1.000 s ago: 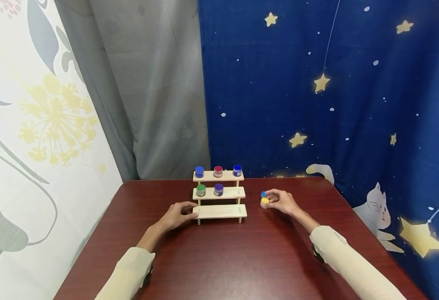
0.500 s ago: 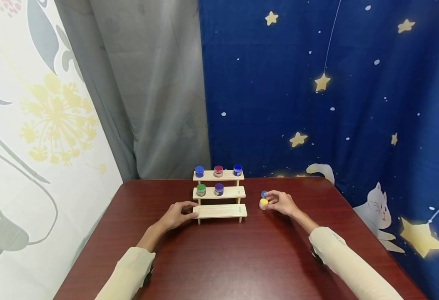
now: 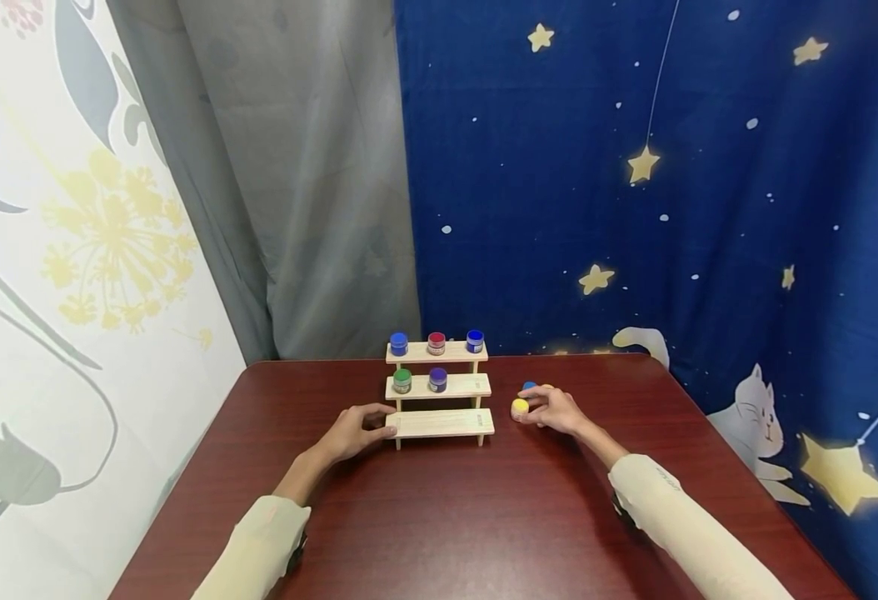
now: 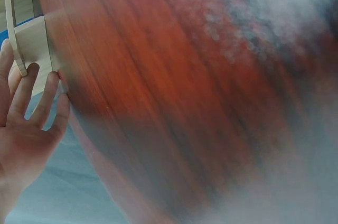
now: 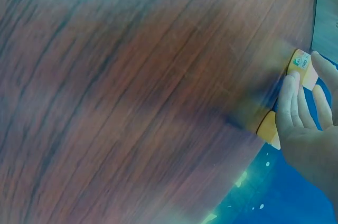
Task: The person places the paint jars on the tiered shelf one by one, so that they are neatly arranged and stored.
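Note:
A three-step wooden display stand [image 3: 439, 423] stands toward the back of the table. My left hand [image 3: 349, 431] holds the left end of its lowest step, thumb at the top of the board; the left wrist view shows fingers [image 4: 24, 94] around the board's end. To the stand's right, my right hand [image 3: 559, 410] pinches a small paint jar with a yellow lid [image 3: 519, 407] between thumb and fingers. Its printed label [image 5: 301, 62] shows in the right wrist view. Behind that hand, a blue-lidded jar [image 3: 529, 386] and an orange-yellow one [image 5: 268, 127] are partly hidden.
On the stand's top step sit a blue jar [image 3: 399, 343], a red jar [image 3: 436, 342] and a darker blue jar [image 3: 475, 341]. The middle step bears a green jar [image 3: 402, 381] and a purple jar [image 3: 437, 379]. Curtains [image 3: 514, 208] hang behind the dark red table [image 3: 439, 517].
My right hand has shifted slightly left toward the stand with the yellow-lidded jar, uncovering an orange-yellow lid behind it. The left hand and the stand stay in place.

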